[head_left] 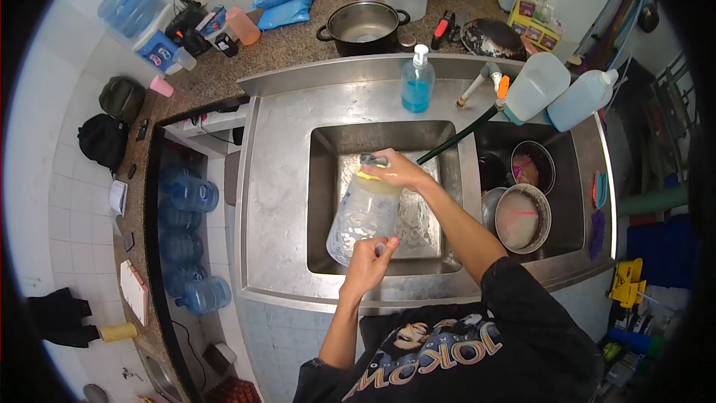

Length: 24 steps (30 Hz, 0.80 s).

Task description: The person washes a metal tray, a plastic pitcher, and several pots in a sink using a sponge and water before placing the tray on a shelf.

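Observation:
A clear plastic pitcher [363, 216] lies tilted over the left basin of the steel sink [280, 201], wet with suds. My left hand [365, 265] is closed around its handle at the near side. At the pitcher's far end, my right hand [401, 172] presses a yellow sponge [368, 172] against the plastic, and a dark grey patch shows at the sponge's top. The fingertips of my right hand are partly hidden. Behind that hand, a dark green hose [459, 136] runs into the basin from the tap [488, 78].
A pump bottle of blue liquid [418, 86] stands behind the basin. The right basin holds a pot of cloudy water [518, 218] and another pot [533, 166]. Two plastic jugs, one a white jug [537, 86], stand at the back right. A black pot [363, 26] sits on the counter.

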Each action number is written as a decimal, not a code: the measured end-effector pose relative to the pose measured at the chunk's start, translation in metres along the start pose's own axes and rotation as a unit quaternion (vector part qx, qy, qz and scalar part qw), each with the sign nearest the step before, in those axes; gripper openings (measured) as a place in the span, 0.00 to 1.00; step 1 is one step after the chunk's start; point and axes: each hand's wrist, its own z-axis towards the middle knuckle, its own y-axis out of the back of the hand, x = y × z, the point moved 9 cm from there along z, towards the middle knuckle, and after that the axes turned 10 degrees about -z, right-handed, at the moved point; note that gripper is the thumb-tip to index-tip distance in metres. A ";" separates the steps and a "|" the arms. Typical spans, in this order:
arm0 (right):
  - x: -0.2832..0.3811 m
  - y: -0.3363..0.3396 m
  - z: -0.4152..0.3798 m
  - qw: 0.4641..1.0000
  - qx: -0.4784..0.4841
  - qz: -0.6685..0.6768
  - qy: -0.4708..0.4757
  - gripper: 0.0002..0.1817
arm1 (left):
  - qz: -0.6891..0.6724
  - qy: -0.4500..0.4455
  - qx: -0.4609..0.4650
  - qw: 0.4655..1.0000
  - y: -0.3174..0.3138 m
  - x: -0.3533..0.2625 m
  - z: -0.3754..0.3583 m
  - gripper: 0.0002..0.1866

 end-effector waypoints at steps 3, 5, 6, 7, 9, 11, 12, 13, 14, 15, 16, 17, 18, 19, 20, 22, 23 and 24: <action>0.048 -0.007 -0.030 0.981 -0.026 -0.145 0.128 0.19 | 0.010 -0.011 -0.056 0.998 0.009 -0.006 0.007 0.28; 0.068 -0.009 -0.056 0.981 -0.030 -0.042 0.189 0.12 | 0.008 -0.039 -0.092 0.995 0.016 0.011 0.016 0.28; 0.078 -0.007 -0.069 0.945 -0.076 -0.073 0.309 0.08 | 0.006 -0.068 -0.123 0.990 0.022 0.008 0.016 0.28; 0.069 -0.006 -0.073 0.947 -0.076 -0.070 0.305 0.08 | 0.007 -0.063 -0.121 0.991 0.022 0.010 0.017 0.28; 0.059 0.023 -0.097 0.903 -0.260 -0.108 0.324 0.05 | -0.326 0.088 -0.114 0.934 0.016 0.035 0.020 0.27; 0.018 0.038 -0.116 0.891 -0.411 -0.071 0.180 0.07 | -0.413 0.062 -0.122 0.901 0.015 0.026 0.028 0.27; -0.014 0.039 -0.126 0.891 -0.446 -0.013 0.088 0.08 | -0.452 0.030 -0.138 0.881 0.021 0.020 0.031 0.27; -0.029 0.033 -0.133 0.890 -0.447 -0.011 0.090 0.08 | -0.492 -0.005 -0.153 0.857 0.026 0.015 0.035 0.27; -0.075 0.025 -0.140 0.874 -0.455 0.169 -0.012 0.10 | -0.531 -0.037 -0.155 0.833 0.032 0.012 0.039 0.28; -0.112 0.006 -0.149 0.820 -0.444 0.342 -0.115 0.13 | -0.529 -0.037 -0.154 0.833 0.035 0.010 0.041 0.28; -0.113 0.001 -0.153 0.820 -0.444 0.343 -0.113 0.13 | -0.560 -0.034 -0.140 0.816 0.035 0.007 0.045 0.28; -0.114 -0.019 -0.144 0.826 -0.354 0.422 -0.123 0.15 | -0.590 -0.031 -0.124 0.797 0.032 0.005 0.049 0.28; -0.110 -0.041 -0.136 0.818 -0.260 0.495 -0.132 0.17 | -0.602 -0.009 -0.101 0.792 0.022 0.004 0.050 0.28; -0.109 -0.045 -0.132 0.816 -0.264 0.497 -0.133 0.17 | -0.602 -0.006 -0.098 0.793 0.015 0.005 0.050 0.28; -0.101 -0.049 -0.117 0.837 -0.245 0.480 -0.096 0.18 | -0.656 0.048 -0.058 0.751 -0.005 0.013 0.049 0.28; -0.078 -0.037 -0.096 0.854 -0.234 0.462 -0.056 0.19 | -0.727 0.123 0.024 0.675 -0.038 0.024 0.044 0.28; -0.066 -0.028 -0.088 0.903 -0.190 0.372 -0.100 0.19 | -0.727 0.127 0.032 0.674 -0.046 0.029 0.039 0.28; -0.063 -0.024 -0.086 0.938 -0.147 0.279 -0.146 0.20 | -0.724 0.142 -0.004 0.675 -0.051 0.037 0.034 0.28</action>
